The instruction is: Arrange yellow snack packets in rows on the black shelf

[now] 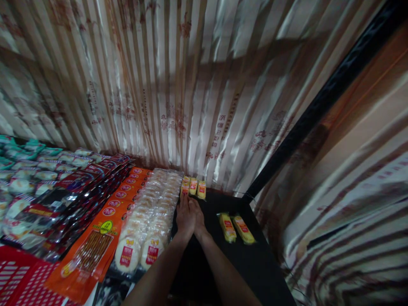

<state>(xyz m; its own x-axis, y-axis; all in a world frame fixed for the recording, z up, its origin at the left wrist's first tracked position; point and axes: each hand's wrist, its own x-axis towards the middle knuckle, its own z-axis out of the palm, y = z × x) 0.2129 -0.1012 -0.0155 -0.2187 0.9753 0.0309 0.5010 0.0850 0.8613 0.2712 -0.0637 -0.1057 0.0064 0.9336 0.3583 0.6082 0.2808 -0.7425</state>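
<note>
Both my hands lie side by side near the back of the black tabletop (204, 272), touching along their inner edges. My left hand (185, 217) is stretched forward, its fingertips at the near end of a small yellow snack packet (185, 189) with a red label. Close against it, my right hand (198, 219) also reaches forward with fingers extended, some partly hidden by the left. More yellow packets (202, 189) of the same kind stand beside that one, by the curtain. Two more yellow packets (227, 227) rest on the table to the right of my hands.
Left of my hands run two rows of clear-wrapped round white crackers (153, 250). Beyond are orange stick-snack bags (92, 246), dark red packs (73, 187) and a red basket (28, 276). A patterned curtain (165, 85) hangs behind; a black post (306, 119) rises at right.
</note>
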